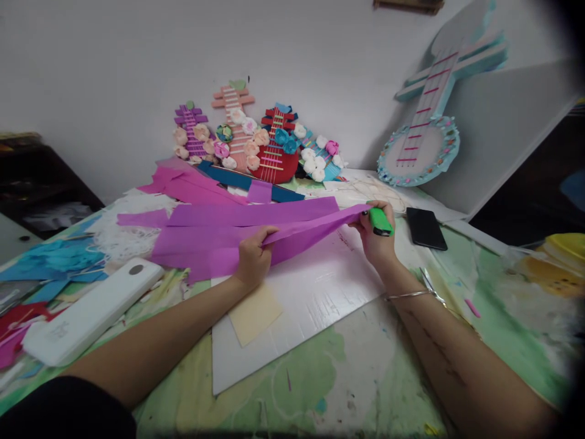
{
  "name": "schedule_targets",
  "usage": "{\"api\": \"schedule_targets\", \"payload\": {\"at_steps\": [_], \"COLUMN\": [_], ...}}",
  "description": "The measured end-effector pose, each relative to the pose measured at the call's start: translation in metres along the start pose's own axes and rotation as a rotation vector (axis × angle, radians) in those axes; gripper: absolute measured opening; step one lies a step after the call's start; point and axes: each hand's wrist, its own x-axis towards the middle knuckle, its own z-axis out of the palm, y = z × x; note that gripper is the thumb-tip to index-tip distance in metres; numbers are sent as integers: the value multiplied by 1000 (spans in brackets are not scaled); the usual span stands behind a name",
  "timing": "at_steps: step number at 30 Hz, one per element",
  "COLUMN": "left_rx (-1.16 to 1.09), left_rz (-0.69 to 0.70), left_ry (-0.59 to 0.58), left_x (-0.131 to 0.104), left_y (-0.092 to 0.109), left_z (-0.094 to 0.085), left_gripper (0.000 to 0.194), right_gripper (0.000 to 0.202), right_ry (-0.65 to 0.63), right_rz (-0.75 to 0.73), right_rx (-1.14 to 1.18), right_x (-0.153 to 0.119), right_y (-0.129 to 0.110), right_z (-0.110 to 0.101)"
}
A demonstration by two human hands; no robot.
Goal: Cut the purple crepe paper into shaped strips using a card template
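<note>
My left hand (254,258) pinches the folded edge of a purple crepe-paper sheet (196,249). At the far right end of that fold, my right hand (377,245) is closed around a green box cutter (380,221) and also grips the paper's tip. Between the hands the fold is drawn taut above a white board (320,299); the rest of the sheet spreads to the left. A pale yellow paper square (256,316) lies on the board below my left wrist. The cutter's blade cannot be made out.
Decorated toy guitars (278,149) lean on the wall, with a larger blue one (423,137) at right. A black phone (426,228) and scissors (429,283) lie right. Pink sheets (183,183), a long white device (94,311) and blue scraps (59,259) lie left.
</note>
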Motion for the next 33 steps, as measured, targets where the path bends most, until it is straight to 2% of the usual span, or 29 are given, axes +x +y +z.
{"api": "schedule_targets", "payload": {"at_steps": [6, 11, 14, 18, 19, 20, 21, 22, 23, 24, 26, 29, 31, 33], "left_rx": [32, 16, 1, -15, -24, -35, -46, -46, -34, 4, 101, 189, 207, 167], "left_rz": [7, 37, 58, 65, 75, 93, 117, 147, 167, 161, 105, 57, 80, 160], "left_ry": [-26, -45, -59, -84, -124, -202, -310, -485, -639, -707, -638, -468, -388, -423], "left_x": [-1, -1, 2, 12, 16, 20, 24, 29, 33, 36, 40, 34, 22, 5], "left_y": [2, 1, 0, 0, 0, -3, -6, -12, -19, -26, -40, -39, -19, 13], "left_z": [4, 11, 14, 8, 4, -1, -7, -13, -18, -23, -29, -29, -24, -18], "left_gripper": [28, 23, 18, 19, 27, 43, 62, 76, 75, 62, 40, 30, 27, 26], "right_gripper": [29, 27, 30, 36, 37, 38, 38, 38, 37, 37, 38, 41, 43, 43], "right_ry": [43, 130, 157, 123, 107, 92, 82, 77, 79, 85, 90, 79, 77, 79], "right_rz": [-141, -211, -173, -19, 12, 35, 49, 58, 65, 72, 94, 145, 175, 191], "right_rx": [-103, -115, -69, 63, 86, 103, 114, 119, 119, 117, 115, 129, 140, 143], "right_x": [-1, 7, 9, 6, 5, 4, 3, 3, 3, 3, 3, 2, 1, 1], "right_y": [-6, -13, -15, -12, -12, -12, -12, -11, -11, -10, -7, 0, 4, 5], "right_z": [7, 0, -6, -6, -4, -3, -3, -3, -3, -4, -6, -9, -11, -11]}}
